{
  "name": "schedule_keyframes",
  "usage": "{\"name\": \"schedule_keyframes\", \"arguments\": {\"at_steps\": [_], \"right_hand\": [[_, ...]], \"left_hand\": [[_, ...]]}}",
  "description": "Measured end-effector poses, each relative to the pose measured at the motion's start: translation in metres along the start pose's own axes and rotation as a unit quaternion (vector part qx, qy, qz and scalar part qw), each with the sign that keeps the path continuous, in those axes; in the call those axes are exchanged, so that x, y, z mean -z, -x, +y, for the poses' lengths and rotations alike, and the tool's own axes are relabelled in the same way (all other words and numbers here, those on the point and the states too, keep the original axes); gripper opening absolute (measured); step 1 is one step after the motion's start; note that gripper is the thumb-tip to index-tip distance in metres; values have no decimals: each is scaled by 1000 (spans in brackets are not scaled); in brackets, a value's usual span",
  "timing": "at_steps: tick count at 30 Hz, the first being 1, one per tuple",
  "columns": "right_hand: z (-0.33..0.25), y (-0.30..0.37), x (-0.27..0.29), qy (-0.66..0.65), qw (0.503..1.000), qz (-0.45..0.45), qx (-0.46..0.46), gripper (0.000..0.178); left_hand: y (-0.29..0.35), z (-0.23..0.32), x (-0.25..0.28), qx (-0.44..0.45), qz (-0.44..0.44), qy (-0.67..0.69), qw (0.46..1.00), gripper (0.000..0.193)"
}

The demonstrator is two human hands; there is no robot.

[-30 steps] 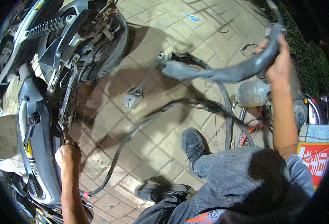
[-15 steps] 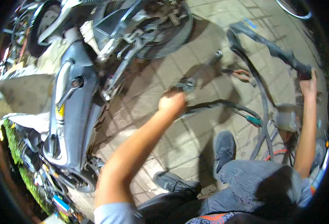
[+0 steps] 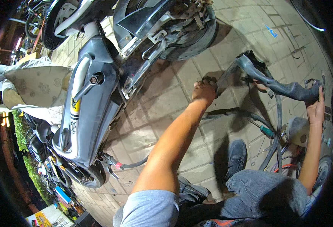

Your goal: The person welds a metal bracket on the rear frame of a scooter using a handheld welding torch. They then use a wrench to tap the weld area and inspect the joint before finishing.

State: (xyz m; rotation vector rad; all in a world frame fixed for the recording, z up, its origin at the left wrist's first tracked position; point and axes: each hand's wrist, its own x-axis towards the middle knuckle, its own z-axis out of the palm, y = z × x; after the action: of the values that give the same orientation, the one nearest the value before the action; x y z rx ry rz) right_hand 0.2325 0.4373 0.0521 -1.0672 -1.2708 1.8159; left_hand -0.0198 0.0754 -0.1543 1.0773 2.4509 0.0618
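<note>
- Bent knee in grey-blue denim (image 3: pixel 268 185), lower edge, with a dark lace-up shoe (image 3: pixel 237 155) set flat on the paving (image 3: pixel 151 109).
- Pale blue sleeve (image 3: pixel 149 208), left arm, the bare forearm stretched forward across the paving.
- Right hand (image 3: pixel 316 109), bare: grasping the near end of a rubber tube, arm extended at the far right side.
- Pale container (image 3: pixel 297 130), beside the right forearm; red cable (image 3: pixel 287 166) below it.
- Screwdriver (image 3: pixel 266 131), green handle, just beside a black hose (image 3: pixel 278 117) that bends over the ground.
- Left hand (image 3: pixel 205 90), bare: fingers curled tightly about one end of a wrench (image 3: pixel 227 76); the covered end cannot be seen, the grey shaft slants out toward the upper right, slightly blurred.
- Rubber tube, dark grey, wide and limp (image 3: pixel 283 86): spans from the right hand leftward to a gaping free end near the wrench's shaft.
- Pliers (image 3: pixel 263 87), reddish handles, partly hidden by the tube.
- Motorbike, grey and white with yellow trim (image 3: pixel 94 94), left of the hands; dark wheel (image 3: pixel 208 34) toward the top.
- Pale cloth (image 3: pixel 38 81), beyond the motorbike.
- Blue scrap (image 3: pixel 271 31), upper right paving.
- Green hedge (image 3: pixel 20 132), far left.
</note>
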Motion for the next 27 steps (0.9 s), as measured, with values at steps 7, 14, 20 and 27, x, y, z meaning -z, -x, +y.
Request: {"name": "schedule_keyframes", "arguments": {"at_steps": [7, 14, 20, 27], "right_hand": [[-4, 4, -4, -37, 996, -75, -33, 34], [2, 3, 10, -22, 998, -56, -17, 33], [0, 17, -37, -26, 992, -111, -53, 36], [14, 63, -118, 36, 992, -116, -45, 41]], "left_hand": [[1, -5, 6, -61, -156, -4, 986, 46], [173, -41, 81, -18, -318, 426, 847, 49], [345, -57, 57, 206, -120, 608, 757, 38], [344, -70, 22, 306, 91, 659, 681, 35]]}}
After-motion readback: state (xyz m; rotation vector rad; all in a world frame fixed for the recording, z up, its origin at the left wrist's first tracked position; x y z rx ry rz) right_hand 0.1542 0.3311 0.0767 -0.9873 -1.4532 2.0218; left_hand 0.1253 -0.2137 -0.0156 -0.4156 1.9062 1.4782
